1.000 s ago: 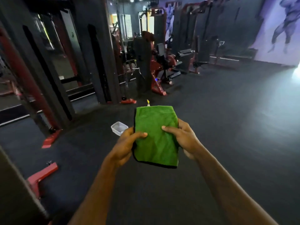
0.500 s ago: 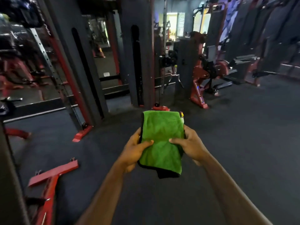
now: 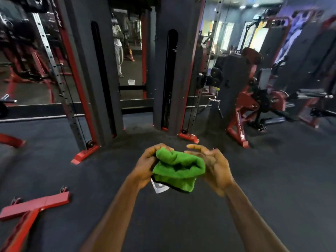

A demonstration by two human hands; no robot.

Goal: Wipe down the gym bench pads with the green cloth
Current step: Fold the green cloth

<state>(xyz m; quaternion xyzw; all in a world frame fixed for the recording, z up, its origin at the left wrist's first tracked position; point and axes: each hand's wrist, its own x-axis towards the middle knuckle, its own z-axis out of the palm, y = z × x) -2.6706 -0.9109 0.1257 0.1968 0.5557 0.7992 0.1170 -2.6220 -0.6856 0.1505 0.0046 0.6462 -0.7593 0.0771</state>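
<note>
The green cloth point(image 3: 177, 166) with a black hem is bunched up in front of me, above the dark floor. My left hand point(image 3: 147, 166) grips its left end, fingers curled over the top fold. At the cloth's right end is my right hand point(image 3: 214, 164), blurred by motion, with its fingers curled against the fabric and its thumb reaching over the top. No bench pad shows clearly near my hands.
A white plastic container point(image 3: 160, 188) peeks out on the floor below the cloth. Grey cable-machine columns point(image 3: 174, 70) with red feet point(image 3: 188, 137) stand ahead, before a mirror. A red frame point(image 3: 34, 206) lies at lower left. A red machine point(image 3: 245, 106) stands at right.
The cloth was held flat and folded between both hands; now it is crumpled into a bundle. The view has turned left and moved closer to the cable machine.
</note>
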